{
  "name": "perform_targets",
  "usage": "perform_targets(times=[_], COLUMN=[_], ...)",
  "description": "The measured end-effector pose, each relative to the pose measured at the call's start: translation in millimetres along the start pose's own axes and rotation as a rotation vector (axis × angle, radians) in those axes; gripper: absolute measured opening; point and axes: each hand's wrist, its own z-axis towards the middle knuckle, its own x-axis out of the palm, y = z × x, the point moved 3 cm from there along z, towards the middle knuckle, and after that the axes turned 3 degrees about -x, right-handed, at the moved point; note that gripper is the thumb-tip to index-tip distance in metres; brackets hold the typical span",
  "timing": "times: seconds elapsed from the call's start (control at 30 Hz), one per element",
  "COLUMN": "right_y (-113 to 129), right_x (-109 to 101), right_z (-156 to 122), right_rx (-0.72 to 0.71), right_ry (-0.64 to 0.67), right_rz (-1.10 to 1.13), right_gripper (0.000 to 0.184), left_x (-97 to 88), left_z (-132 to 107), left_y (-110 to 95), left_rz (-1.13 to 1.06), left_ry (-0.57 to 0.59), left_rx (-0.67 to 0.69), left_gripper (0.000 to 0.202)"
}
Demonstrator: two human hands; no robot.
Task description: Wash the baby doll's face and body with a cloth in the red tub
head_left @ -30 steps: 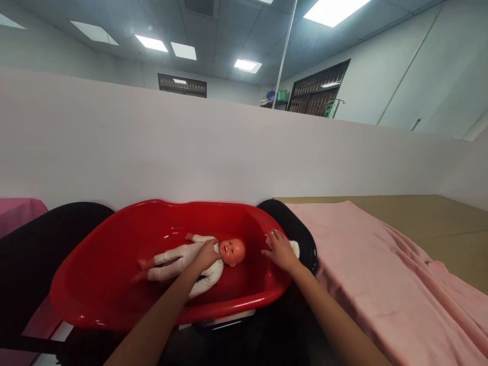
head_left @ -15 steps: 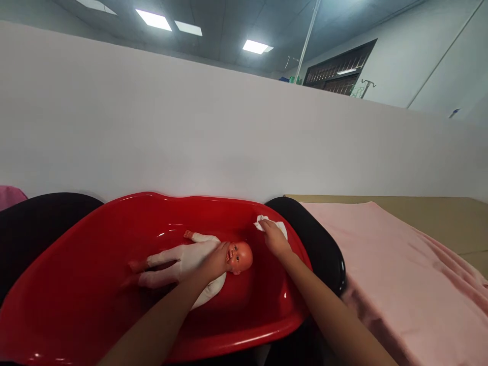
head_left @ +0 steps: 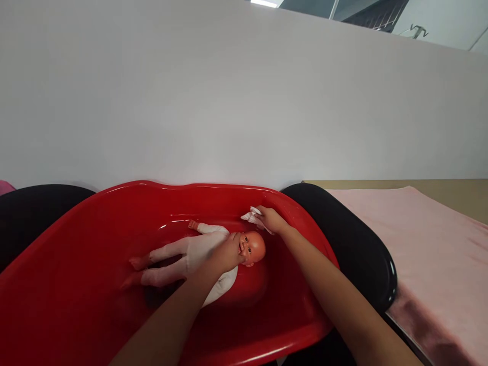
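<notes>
A baby doll (head_left: pixel 198 254) in a white suit lies on its back in a red plastic tub (head_left: pixel 95 223), head to the right. My left hand (head_left: pixel 224 256) rests on the doll's chest, just below its chin. My right hand (head_left: pixel 270 219) is inside the tub near the far wall, just beyond the doll's head, and holds a small white cloth (head_left: pixel 251 215).
The tub sits on a black surface (head_left: pixel 362 244) with a white partition wall (head_left: pixel 229 101) right behind it. A pink towel (head_left: pixel 438 244) is spread over a tan table top on the right.
My right hand picked up the white cloth from the black surface beside the tub and carried it into the tub, near the doll's head. The view tilted down and closer.
</notes>
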Motion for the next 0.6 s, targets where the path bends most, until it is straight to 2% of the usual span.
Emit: perform_targets(times=[0.23, 0.43, 0.6], right_y=[-7, -13, -15], right_x=[10, 10, 10], right_z=[12, 22, 32], right_rx=[0.022, 0.006, -0.012], right_ry=[0.146, 0.188, 0.208], right_rz=[-0.147, -0.206, -0.268], right_gripper=[0.021, 0.019, 0.024], left_x=[8.2, 14.7, 7.9], left_z=[11, 24, 27], left_y=[9, 16, 19], left_rz=[0.013, 0.041, 0.03], left_ry=[-0.044, -0.041, -0.049], left_rx=[-0.007, -0.045, -0.013], left_gripper=[0.068, 0.081, 0.071])
